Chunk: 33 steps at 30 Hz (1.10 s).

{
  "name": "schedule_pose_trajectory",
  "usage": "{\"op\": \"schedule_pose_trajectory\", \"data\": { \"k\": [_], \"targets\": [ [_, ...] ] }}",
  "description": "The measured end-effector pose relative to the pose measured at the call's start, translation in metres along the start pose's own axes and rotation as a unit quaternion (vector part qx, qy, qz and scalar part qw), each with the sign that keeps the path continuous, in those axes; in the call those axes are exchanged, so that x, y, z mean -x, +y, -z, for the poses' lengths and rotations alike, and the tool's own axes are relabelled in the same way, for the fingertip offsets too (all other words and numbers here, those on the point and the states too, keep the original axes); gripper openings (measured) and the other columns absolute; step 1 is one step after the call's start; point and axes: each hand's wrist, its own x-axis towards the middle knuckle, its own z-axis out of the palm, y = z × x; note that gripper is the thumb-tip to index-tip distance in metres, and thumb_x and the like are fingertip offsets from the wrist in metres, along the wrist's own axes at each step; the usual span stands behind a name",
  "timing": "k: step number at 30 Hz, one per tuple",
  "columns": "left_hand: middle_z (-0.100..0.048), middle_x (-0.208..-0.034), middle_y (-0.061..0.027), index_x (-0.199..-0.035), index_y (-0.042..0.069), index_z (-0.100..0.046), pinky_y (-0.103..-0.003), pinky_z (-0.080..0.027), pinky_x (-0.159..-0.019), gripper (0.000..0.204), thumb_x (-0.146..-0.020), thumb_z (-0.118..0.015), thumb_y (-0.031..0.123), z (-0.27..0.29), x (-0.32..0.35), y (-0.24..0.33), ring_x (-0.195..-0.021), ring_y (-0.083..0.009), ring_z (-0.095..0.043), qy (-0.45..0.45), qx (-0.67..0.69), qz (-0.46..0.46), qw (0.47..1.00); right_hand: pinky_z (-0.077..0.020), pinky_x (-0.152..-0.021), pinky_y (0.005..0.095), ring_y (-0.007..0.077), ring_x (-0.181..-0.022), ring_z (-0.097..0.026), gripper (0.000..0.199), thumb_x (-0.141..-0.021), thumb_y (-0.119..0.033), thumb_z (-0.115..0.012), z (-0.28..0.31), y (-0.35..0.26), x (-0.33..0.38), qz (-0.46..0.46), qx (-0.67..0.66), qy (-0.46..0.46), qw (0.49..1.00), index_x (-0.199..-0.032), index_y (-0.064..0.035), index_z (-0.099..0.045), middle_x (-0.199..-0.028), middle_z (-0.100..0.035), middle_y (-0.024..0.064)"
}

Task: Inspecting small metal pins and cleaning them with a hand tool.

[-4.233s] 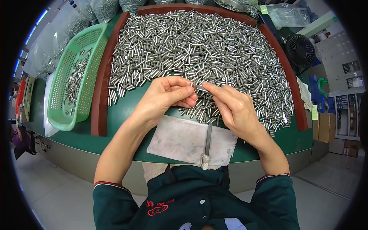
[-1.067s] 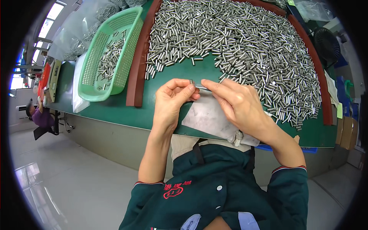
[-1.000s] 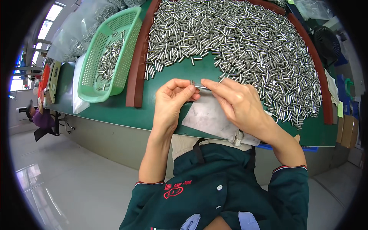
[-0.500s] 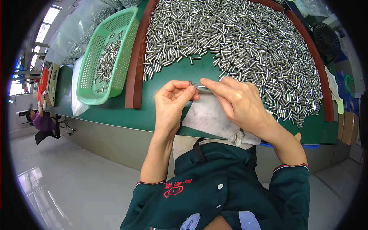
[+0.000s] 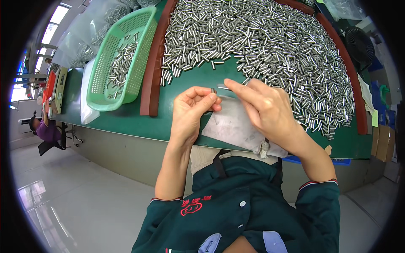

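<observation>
Tabletop [image 5: 198, 79] shows between pile edge [image 5: 205, 57] and hands [image 5: 190, 107] [image 5: 270, 105] holding pin [image 5: 214, 90] and tool [image 5: 223, 87].

The right fingers [image 5: 239, 89] hide most of the tool [image 5: 223, 87] (only its tip shows); the left fingers [image 5: 206, 101] cover much of the pin [image 5: 214, 90]; the frame's top crops the pile [image 5: 261, 46].

Red characters [image 5: 196, 200], lettered red emblem [image 5: 191, 209], on green shirt [image 5: 263, 185]

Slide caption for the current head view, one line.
Left hand pinching a metal pin, right hand holding a slim metal tool, near a heap of pins.
</observation>
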Motion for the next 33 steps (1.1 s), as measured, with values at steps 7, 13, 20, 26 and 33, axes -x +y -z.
{"op": "schedule_pose_trajectory", "data": {
  "k": [7,13,20,26,33],
  "targets": [
    [-0.064,-0.074,-0.0114,-0.086,-0.002,-0.058,-0.025,-0.049,-0.063,0.010,-0.080,-0.063,0.003,-0.001,0.000,0.001,-0.063,-0.0144,-0.061,0.001,0.008,0.013,1.000,-0.0449,-0.045,0.0362,0.0265,-0.051,-0.056,0.030,-0.075,-0.004,-0.058,-0.008,0.003,0.004,-0.014,-0.051,-0.012,0.999,-0.104,-0.0107,-0.063,-0.065,-0.054,0.0086],
    [-0.064,-0.074,-0.0111,-0.087,-0.003,-0.058,-0.024,-0.049,-0.062,0.010,-0.079,-0.063,0.002,0.000,0.000,0.001,-0.062,-0.0140,-0.060,0.001,0.007,0.013,1.000,-0.0447,-0.045,0.0367,0.0271,-0.051,-0.056,0.028,-0.075,-0.005,-0.058,-0.009,0.004,0.005,-0.014,-0.063,-0.020,0.998,-0.103,-0.0102,-0.063,-0.066,-0.054,0.0093],
    [-0.063,-0.073,-0.0112,-0.087,-0.003,-0.059,-0.024,-0.049,-0.061,0.011,-0.079,-0.063,0.002,0.000,-0.001,0.000,-0.061,-0.0140,-0.060,-0.006,0.004,0.014,1.000,-0.0447,-0.047,0.0381,0.0279,-0.054,-0.056,0.027,-0.077,-0.005,-0.057,-0.010,0.007,0.006,-0.022,-0.088,-0.021,0.996,-0.102,-0.0103,-0.064,-0.066,-0.055,0.0101],
    [-0.063,-0.073,-0.0114,-0.087,-0.003,-0.059,-0.024,-0.049,-0.060,0.011,-0.079,-0.063,0.004,0.003,-0.001,0.002,-0.060,-0.0139,-0.060,-0.024,-0.009,0.020,0.999,-0.0452,-0.048,0.0375,0.0272,-0.055,-0.056,0.028,-0.076,-0.005,-0.056,-0.010,0.009,0.006,-0.018,-0.102,-0.026,0.994,-0.102,-0.0115,-0.064,-0.065,-0.054,0.0095],
    [-0.063,-0.072,-0.0109,-0.085,-0.002,-0.059,-0.023,-0.048,-0.059,0.010,-0.080,-0.062,0.006,0.008,-0.005,0.004,-0.059,-0.0130,-0.059,-0.044,-0.007,0.053,0.998,-0.0429,-0.046,0.0323,0.0223,-0.053,-0.053,0.039,-0.073,0.001,-0.056,-0.013,0.005,0.008,0.054,0.055,0.018,0.997,-0.109,-0.0116,-0.061,-0.065,-0.052,0.0071]
  ]
}}
